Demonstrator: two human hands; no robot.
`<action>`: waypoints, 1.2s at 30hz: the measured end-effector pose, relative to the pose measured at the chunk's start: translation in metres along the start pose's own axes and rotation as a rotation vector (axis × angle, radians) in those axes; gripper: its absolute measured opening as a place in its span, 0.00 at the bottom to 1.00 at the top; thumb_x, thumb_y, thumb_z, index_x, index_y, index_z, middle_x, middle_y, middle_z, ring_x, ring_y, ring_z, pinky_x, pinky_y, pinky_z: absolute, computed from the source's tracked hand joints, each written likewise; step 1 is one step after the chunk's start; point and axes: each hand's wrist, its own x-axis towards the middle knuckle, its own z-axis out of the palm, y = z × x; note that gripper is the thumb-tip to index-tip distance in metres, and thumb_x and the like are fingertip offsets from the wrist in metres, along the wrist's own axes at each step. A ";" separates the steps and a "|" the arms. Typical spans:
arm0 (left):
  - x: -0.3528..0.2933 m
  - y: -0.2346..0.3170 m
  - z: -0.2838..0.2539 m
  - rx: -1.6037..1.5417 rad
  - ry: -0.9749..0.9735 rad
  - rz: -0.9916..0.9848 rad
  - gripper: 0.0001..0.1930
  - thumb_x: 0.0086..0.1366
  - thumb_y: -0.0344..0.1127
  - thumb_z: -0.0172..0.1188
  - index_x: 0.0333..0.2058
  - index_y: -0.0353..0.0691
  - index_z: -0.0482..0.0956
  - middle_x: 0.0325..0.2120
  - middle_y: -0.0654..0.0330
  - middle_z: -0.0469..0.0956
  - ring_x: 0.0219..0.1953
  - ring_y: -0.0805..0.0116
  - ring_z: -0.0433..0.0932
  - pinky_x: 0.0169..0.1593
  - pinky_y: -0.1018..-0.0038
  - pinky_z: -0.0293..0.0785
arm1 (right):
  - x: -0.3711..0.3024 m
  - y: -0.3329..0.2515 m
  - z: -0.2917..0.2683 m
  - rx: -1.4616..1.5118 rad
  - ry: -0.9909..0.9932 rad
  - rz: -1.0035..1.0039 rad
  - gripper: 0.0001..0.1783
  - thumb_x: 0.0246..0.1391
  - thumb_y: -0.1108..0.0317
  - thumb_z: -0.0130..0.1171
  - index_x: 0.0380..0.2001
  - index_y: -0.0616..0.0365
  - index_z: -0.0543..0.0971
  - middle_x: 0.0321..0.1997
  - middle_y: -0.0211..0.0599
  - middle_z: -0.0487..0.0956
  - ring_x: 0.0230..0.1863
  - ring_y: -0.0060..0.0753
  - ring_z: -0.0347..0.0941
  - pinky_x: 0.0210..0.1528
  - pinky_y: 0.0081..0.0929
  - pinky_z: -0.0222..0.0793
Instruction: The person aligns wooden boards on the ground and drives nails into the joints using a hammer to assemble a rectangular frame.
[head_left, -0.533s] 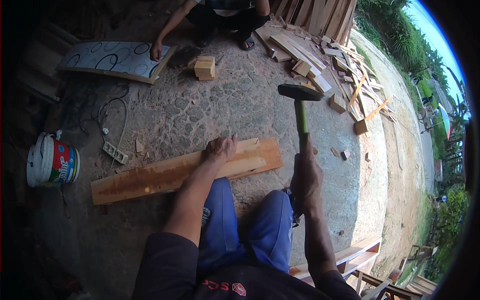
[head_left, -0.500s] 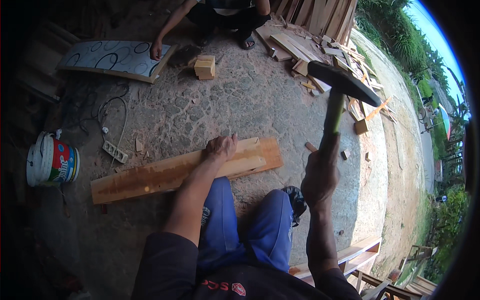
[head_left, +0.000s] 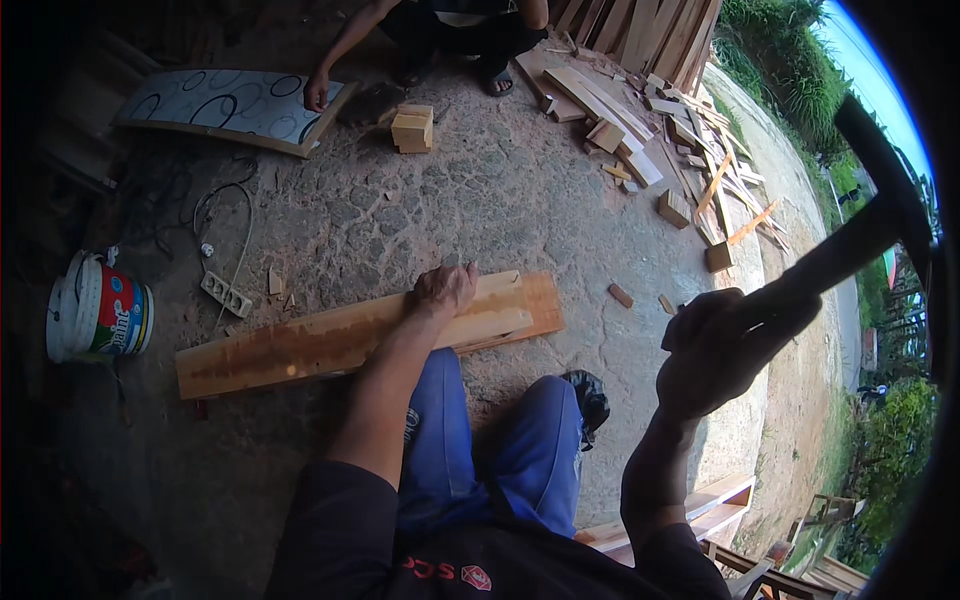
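My right hand (head_left: 715, 355) is closed around the handle of a hammer (head_left: 835, 260), raised at the right with its dark head high. A long wooden board assembly (head_left: 290, 350) lies slantwise across the ground before my knees. My left hand (head_left: 445, 290), its fingers curled, grips the board's far edge right of the middle. A small thin upright thing, perhaps a nail (head_left: 517, 276), shows near the right end of the board; it is too small to be sure.
Opposite me another person's hand (head_left: 316, 92) rests by a circle-patterned panel (head_left: 215, 105). Stacked wood blocks (head_left: 412, 130) stand nearby. A power strip (head_left: 226, 295) and a paint bucket (head_left: 100, 305) are at left. Scrap wood (head_left: 640, 140) lies far right, a wooden frame (head_left: 715, 505) near right.
My right hand has swung the hammer up and to the right, away from the board. My left hand stays on the board.
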 end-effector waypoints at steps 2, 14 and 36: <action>0.002 0.023 0.001 -0.029 -0.040 0.034 0.33 0.74 0.57 0.36 0.34 0.38 0.87 0.36 0.43 0.84 0.44 0.44 0.84 0.51 0.54 0.78 | -0.029 0.047 -0.002 0.477 -0.006 -0.077 0.22 0.66 0.72 0.48 0.62 0.64 0.65 0.31 0.51 0.78 0.30 0.45 0.78 0.37 0.44 0.74; -0.006 0.010 -0.013 -0.051 0.003 0.008 0.33 0.74 0.57 0.37 0.32 0.37 0.87 0.36 0.41 0.83 0.44 0.43 0.83 0.52 0.53 0.78 | 0.000 0.014 -0.002 0.183 0.035 0.058 0.30 0.63 0.77 0.51 0.67 0.55 0.61 0.32 0.47 0.74 0.28 0.44 0.71 0.30 0.37 0.69; -0.018 0.021 -0.003 -0.009 -0.040 0.008 0.32 0.73 0.57 0.37 0.36 0.38 0.87 0.39 0.43 0.84 0.45 0.45 0.83 0.53 0.54 0.77 | -0.143 0.136 0.061 -0.320 -0.640 0.407 0.41 0.59 0.78 0.52 0.74 0.54 0.53 0.25 0.59 0.77 0.29 0.62 0.77 0.35 0.48 0.73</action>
